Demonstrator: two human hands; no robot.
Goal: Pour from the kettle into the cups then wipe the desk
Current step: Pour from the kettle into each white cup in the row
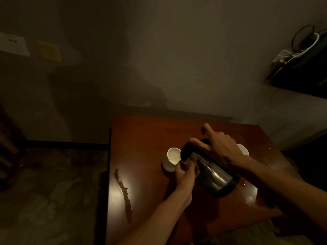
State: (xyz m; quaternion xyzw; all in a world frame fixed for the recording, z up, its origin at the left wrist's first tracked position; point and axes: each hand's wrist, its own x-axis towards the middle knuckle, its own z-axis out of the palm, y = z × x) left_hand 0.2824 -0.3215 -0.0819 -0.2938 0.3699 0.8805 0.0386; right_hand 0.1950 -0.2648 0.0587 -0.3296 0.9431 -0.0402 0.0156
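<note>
Dim light falls on a reddish-brown tabletop (141,138) set against a plain wall. Along its left edge runs a long, dark, ragged streak of spilled liquid (123,191), and near the right edge a pale wet patch (251,197) and scattered droplets catch the light. On the wall far to the left sit a white socket plate (12,44) and a yellow note (49,51); any writing on them is too dark and blurred to read, and no brand or label shows on anything else. Up at the right a dark shelf (300,75) carries a tangle of cables and a round wire frame (303,36). A patterned floor (53,191) lies left of the table.

The kettle (210,174) is polished steel with a black lid and black base, tipped steeply over the middle of the tabletop with its mouth toward the left cup (172,159), a small white cup standing upright. The right hand (221,149) grasps the kettle from above, one of its fingers lying along the black lid and another lifted clear; the hand hides the handle and stands in front of the right cup (243,149), of which only a white rim shows toward the far right corner. The left hand (184,172) has curled fingers wedged between the left cup and the kettle's steel wall; I cannot tell whether they grasp either one
</note>
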